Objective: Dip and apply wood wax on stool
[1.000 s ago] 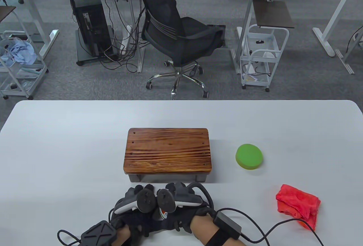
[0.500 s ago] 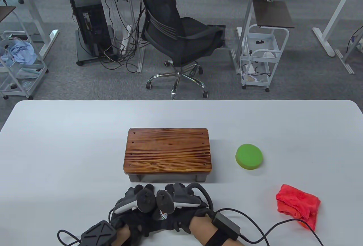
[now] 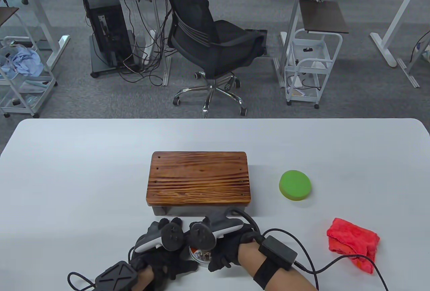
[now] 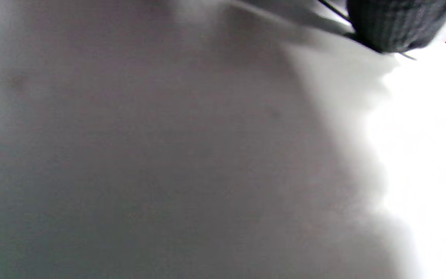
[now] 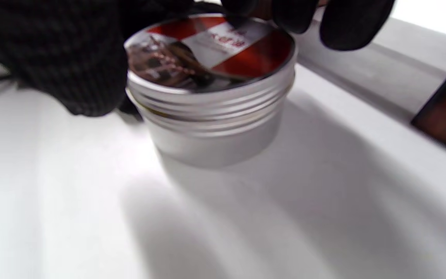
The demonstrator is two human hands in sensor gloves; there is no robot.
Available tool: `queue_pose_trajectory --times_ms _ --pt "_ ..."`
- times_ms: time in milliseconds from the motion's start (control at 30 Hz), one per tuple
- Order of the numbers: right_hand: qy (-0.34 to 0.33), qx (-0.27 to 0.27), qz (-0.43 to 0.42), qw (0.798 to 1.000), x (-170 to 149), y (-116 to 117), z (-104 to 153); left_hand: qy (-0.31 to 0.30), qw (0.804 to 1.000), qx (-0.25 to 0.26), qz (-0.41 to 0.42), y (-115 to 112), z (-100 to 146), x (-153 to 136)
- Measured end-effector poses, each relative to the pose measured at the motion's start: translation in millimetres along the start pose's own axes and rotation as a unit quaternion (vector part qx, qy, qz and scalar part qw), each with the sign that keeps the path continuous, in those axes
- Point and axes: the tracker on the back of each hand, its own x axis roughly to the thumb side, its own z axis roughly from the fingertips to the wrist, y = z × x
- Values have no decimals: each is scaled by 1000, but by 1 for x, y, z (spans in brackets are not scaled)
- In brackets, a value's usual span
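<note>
Wood wax tin (image 5: 211, 89), a round silver can with a red and white label on its lid, stands on the white worktop (image 3: 84, 170) near the front edge, just before the wooden stool (image 3: 199, 178). Both gloved hands close around it: the right hand (image 3: 225, 247) grips the lid with its fingertips (image 5: 347, 23), the left hand (image 3: 161, 254) holds the can's other side. A green round sponge (image 3: 295, 185) and a red cloth (image 3: 352, 242) lie apart to the right
</note>
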Motion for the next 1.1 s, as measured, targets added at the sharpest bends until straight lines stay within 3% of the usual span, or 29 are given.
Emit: queue_pose_trajectory --times_ms 200,667,867,1100 --pt "2 36 57 998 8 -4 -11 0 1000 0 0 0 0 0" --pt "39 6 25 999 5 2 -6 0 1000 0 0 0 0 0" --pt "96 -7 -8 995 8 5 -2 0 1000 0 0 0 0 0" --pt "218 -5 -78 973 10 11 1 -1 1000 2 2 0 0 0"
